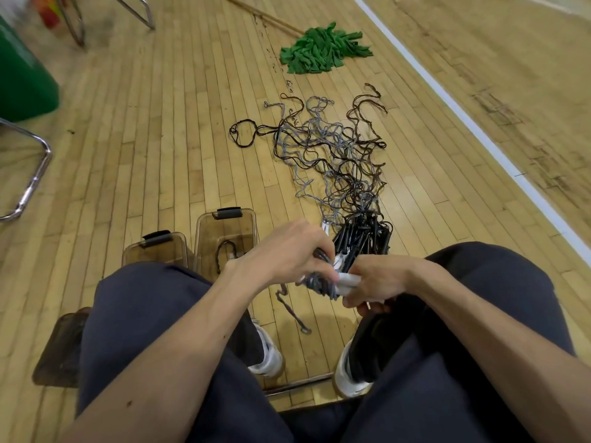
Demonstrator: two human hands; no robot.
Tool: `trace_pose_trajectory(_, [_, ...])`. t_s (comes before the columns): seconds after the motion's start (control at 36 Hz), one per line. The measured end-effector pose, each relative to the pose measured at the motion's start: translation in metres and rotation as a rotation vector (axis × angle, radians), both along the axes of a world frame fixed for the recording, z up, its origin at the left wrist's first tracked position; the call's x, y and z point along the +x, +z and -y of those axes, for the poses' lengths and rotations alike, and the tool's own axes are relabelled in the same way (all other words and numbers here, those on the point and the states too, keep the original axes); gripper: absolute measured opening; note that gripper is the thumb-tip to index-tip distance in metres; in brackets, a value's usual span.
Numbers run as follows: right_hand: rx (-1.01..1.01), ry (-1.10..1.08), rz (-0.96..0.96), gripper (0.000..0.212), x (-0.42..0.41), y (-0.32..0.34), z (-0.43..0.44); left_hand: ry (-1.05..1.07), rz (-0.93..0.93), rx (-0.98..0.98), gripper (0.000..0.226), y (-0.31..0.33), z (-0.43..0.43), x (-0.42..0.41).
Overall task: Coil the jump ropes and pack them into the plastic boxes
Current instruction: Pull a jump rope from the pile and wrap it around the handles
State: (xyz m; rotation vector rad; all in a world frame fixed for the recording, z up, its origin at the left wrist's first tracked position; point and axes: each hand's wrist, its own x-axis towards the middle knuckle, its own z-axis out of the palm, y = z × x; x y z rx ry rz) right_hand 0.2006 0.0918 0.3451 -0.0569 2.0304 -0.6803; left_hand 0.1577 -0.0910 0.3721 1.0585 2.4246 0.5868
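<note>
You are holding one grey jump rope (321, 284) above the gap between your knees, just right of the taller plastic box (201, 231), likely so the drop into it is short. Your left hand (284, 254) is curling round the gathered cord so the loops are not springing apart. Your right hand (380, 281) is gripping the white handles (347, 281). Beyond that box, to its right, the tangled pile (335, 155) is lying on the floor, handles toward you.
</note>
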Motion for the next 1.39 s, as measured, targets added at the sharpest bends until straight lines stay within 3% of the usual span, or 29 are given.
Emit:
trace_pose_trajectory(0.39, [-0.152,0.234,0.063,0.017,0.016,0.006,-0.003,-0.001,0.416,0.041,0.020,-0.004,-0.005,0.000])
trace_pose_trajectory(0.61, [-0.336,0.149,0.062,0.014,0.023,0.013,-0.005,-0.029,0.668,0.114,0.023,-0.003,-0.003,-0.008])
trace_pose_trajectory(0.78, [-0.541,0.073,0.069,0.025,0.027,0.023,-0.002,0.025,0.835,0.135,0.024,0.000,-0.001,-0.008])
trace_pose_trajectory(0.86, [-0.650,0.023,0.031,0.041,0.025,0.030,-0.005,0.073,0.876,0.201,0.018,0.005,-0.001,-0.011])
trace_pose_trajectory(1.06, [-0.740,-0.069,0.011,0.025,0.025,0.033,-0.005,0.100,0.967,0.311,0.040,0.004,-0.001,-0.016])
trace_pose_trajectory(1.19, [-0.623,-0.115,-0.076,0.013,0.024,0.029,-0.004,0.197,1.035,0.330,0.032,-0.007,0.001,-0.019])
trace_pose_trajectory(1.31, [-0.704,-0.167,-0.069,0.011,0.025,0.034,-0.008,0.216,1.082,0.406,0.023,-0.006,-0.004,-0.019])
trace_pose_trajectory(1.39, [-0.763,-0.199,-0.112,0.016,0.025,0.037,-0.008,0.395,1.003,0.518,0.054,0.013,-0.009,-0.003])
